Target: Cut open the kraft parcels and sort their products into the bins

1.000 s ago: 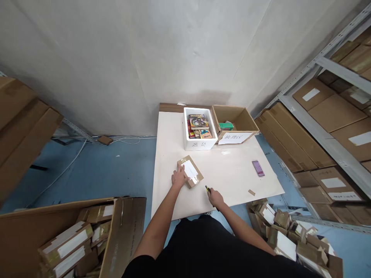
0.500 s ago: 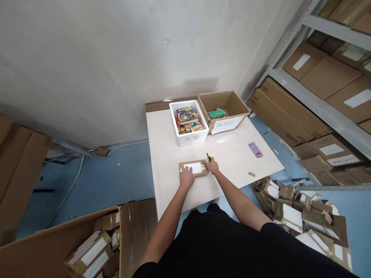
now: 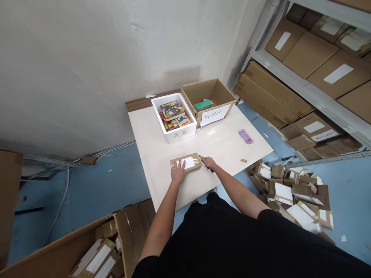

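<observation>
A small brown cardboard box [image 3: 197, 163] with a white label and shiny tape lies flat on the white table [image 3: 162, 185]. My left hand [image 3: 177, 171] rests on its left part, fingers spread over the top and the label's edge. At the box's right end, my right hand [image 3: 209, 163] is closed round a dark box cutter [image 3: 212, 170], whose tip points left and touches or nearly touches the taped end. Whether the blade is inside the tape I cannot tell.
Behind stand a white foam box [image 3: 181, 134] of books and an open carton [image 3: 228, 101] holding a green box. A purple pixelated item [image 3: 245, 136] lies at right. Opened boxes [image 3: 292, 193] heap on the floor; a big carton [image 3: 130, 235] of parcels stands at left.
My right hand has turned the box cutter from pointing up to pointing left at the box's end. My left hand's fingers have spread wider. The whole view has shifted.
</observation>
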Action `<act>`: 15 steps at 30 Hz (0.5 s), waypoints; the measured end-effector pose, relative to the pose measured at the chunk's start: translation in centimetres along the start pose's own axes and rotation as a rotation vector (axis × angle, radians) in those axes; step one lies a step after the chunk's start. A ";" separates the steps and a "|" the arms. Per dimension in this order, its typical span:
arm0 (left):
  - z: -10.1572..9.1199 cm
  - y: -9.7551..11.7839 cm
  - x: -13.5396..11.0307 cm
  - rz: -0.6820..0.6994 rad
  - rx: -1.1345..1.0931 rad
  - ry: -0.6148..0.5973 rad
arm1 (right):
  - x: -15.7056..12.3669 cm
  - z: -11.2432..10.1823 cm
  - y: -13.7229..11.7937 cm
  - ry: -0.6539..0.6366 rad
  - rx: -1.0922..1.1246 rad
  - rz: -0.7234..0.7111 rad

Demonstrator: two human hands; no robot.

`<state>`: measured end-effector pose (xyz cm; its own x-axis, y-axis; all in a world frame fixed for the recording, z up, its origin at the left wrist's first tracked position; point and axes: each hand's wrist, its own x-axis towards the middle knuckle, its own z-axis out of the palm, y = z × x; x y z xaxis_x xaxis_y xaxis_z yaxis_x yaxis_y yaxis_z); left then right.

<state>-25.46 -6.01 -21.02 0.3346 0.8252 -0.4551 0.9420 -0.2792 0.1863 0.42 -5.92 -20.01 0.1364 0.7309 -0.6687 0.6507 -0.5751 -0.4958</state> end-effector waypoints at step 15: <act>-3.3 0.7 0.9 -0.038 -0.021 0.017 | -5.3 3.2 2.8 0.133 0.216 0.096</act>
<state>-24.61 -3.87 -18.40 0.2981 0.8433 -0.4473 0.9531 -0.2372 0.1879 -0.85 -12.54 -19.64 0.2963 0.7030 -0.6465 0.4574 -0.6987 -0.5501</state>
